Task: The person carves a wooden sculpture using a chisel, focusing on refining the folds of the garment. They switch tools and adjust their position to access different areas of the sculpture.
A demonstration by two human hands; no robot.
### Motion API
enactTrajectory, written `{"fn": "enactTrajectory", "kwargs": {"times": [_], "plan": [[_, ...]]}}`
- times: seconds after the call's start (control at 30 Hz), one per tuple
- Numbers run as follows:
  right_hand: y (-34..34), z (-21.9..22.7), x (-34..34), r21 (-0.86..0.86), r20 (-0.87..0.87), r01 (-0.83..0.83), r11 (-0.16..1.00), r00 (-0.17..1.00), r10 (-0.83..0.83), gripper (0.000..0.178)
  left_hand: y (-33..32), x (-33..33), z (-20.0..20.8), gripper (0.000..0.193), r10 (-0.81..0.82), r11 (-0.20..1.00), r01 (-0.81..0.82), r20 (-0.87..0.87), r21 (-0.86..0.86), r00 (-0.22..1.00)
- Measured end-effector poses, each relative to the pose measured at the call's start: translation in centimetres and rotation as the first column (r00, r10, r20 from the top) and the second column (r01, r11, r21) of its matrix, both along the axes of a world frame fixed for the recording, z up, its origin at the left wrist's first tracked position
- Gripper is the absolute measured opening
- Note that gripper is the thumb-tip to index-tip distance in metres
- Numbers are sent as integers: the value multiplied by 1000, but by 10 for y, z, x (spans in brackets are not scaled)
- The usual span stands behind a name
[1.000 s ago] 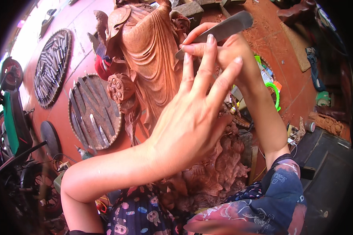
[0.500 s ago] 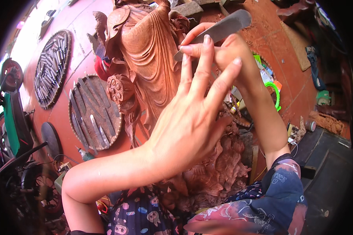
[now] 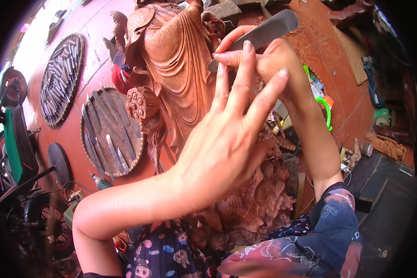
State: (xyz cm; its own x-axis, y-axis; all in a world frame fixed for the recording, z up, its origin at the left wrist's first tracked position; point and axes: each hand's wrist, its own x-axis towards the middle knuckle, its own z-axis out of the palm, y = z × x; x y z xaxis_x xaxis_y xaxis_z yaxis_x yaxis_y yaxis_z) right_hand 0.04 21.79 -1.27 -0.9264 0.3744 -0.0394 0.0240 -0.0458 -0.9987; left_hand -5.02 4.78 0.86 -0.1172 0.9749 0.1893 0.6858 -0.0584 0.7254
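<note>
A carved reddish-brown wooden statue (image 3: 178, 60) with draped folds lies in front of me, and its rugged carved base (image 3: 259, 199) is close to my lap. My right hand (image 3: 275, 65) pinches a flat grey metal blade (image 3: 275, 30) with a rounded end, held slantwise above the statue's side. The blade's narrow tip pokes out past my right thumb and finger. Fingers spread, my left hand (image 3: 220, 134) reaches across over the statue, its fingertips close to the right hand and the blade. Whether they touch, I cannot tell. The left thumb is mostly hidden.
On the left, one round woven tray (image 3: 136, 157) bears several flat blades, and another tray (image 3: 81, 41) bears many chisel-like tools. A power tool (image 3: 99, 180) lies near them. A motorbike (image 3: 18, 143) stands at the far left. Right of my arm lies a bright green ring (image 3: 328, 113).
Almost nothing differs. Both hands and the blade sit very slightly further right in the picture, with the same grip and pose.
</note>
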Motion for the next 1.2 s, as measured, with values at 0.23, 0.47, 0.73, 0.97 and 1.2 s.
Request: {"fn": "enactTrajectory", "kwargs": {"times": [0.23, 0.47, 0.73, 0.97, 1.2], "plan": [[6, -2, 0, 105, 30, 13, 994, 999, -16, 14, 1, 1, -1, 91, 10, 1000, -10, 2, -2, 1000], [6, -6, -2, 39, -51, 9, 999, 999, -7, 11, 2, 0, 1, 90, 2, 1000, -2, 12, -13, 1000], [4, -11, -2, -6, -174, 105, 994, 979, -105, 11, 5, 2, 4, 93, -26, 1000, 26, -6, -7, 1000], [5, -18, -3, 43, -359, 136, 990, 926, -112, 14, -9, 9, 6, 94, -130, 991, 132, 57, -30, 990], [-3, -28, 5, -81, -282, 96, 992, 952, -115, 15, -9, 8, 2, 90, -85, 996, 85, 38, -9, 996]]}}
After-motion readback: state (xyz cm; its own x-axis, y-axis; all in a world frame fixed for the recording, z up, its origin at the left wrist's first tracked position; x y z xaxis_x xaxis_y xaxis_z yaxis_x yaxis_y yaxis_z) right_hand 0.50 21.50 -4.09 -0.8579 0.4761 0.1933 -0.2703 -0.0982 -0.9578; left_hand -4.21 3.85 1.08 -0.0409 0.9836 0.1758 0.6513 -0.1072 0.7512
